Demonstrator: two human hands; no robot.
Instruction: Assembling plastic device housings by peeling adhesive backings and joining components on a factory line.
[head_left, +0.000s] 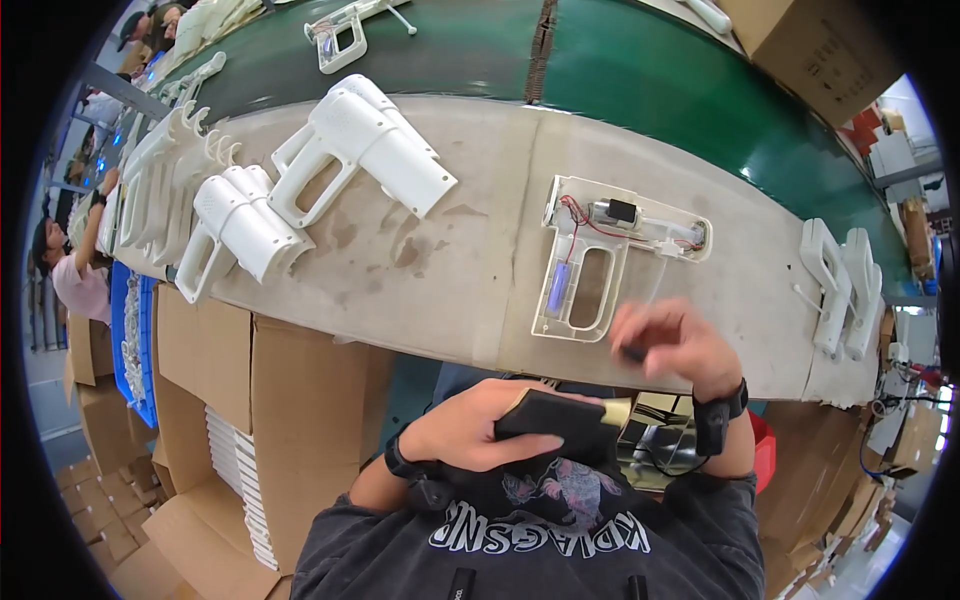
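Note:
Close to my body, my left hand (pixel 475 428) is closed around a flat black pad (pixel 555 418) with a pale yellow strip (pixel 616 411) at its right end. My right hand (pixel 680 345), slightly blurred, pinches a small black piece (pixel 634 353) above the table's near edge. Just beyond it lies an opened white gun-shaped housing half (pixel 550 285). Red wires, a blue cylindrical cell (pixel 559 287) in the grip and a motor-like part show inside. A black patch (pixel 622 210) sits on that part.
White gun-shaped housings (pixel 385 150) stand at the left of the table (pixel 480 250), more (pixel 845 290) at the right. A green conveyor belt (pixel 640 65) runs behind. An open cardboard box (pixel 300 400) is at lower left. A shiny gold surface (pixel 655 450) lies by my lap. Another person (pixel 80 270) is far left.

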